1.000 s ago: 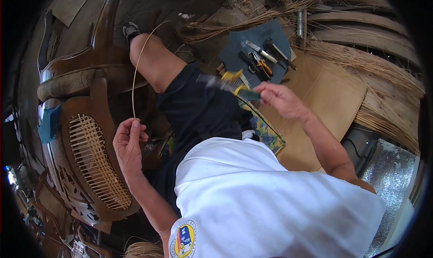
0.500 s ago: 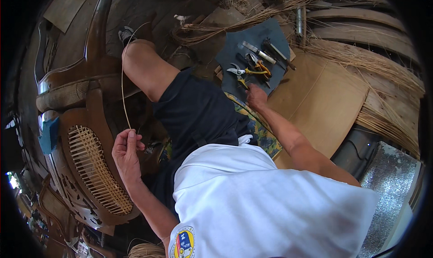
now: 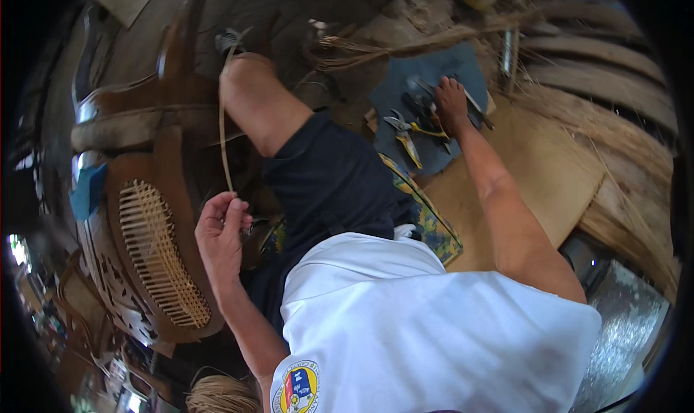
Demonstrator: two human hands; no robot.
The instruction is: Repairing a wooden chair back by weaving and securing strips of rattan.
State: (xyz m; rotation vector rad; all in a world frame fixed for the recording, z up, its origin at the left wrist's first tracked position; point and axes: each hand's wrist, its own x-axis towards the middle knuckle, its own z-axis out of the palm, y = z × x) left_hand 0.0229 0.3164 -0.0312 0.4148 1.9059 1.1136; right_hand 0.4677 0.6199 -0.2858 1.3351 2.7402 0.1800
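- Presently, the left hand (image 3: 223,226) gripped the cane strand (image 3: 223,140) at its lower end, thumb closed against the fingertips.
- The strand rose from that pinch in a slight curve, in front of the carved wooden chair (image 3: 165,144), its upper end over the person's bent knee (image 3: 249,80).
- The right hand (image 3: 451,104) reached down over the blue-grey mat (image 3: 390,77), fingers bent among the dark tools (image 3: 418,108). From where I stood, I could not tell how far it was open or whether it had hold of any tool.
- The yellow-handled shears (image 3: 406,129) lay on the mat just beside the right hand, blades apart.
- The chair's cane panel (image 3: 163,257), partly woven, stood to the left of the left hand.
- The brown board (image 3: 531,171) lay to the right of the mat.
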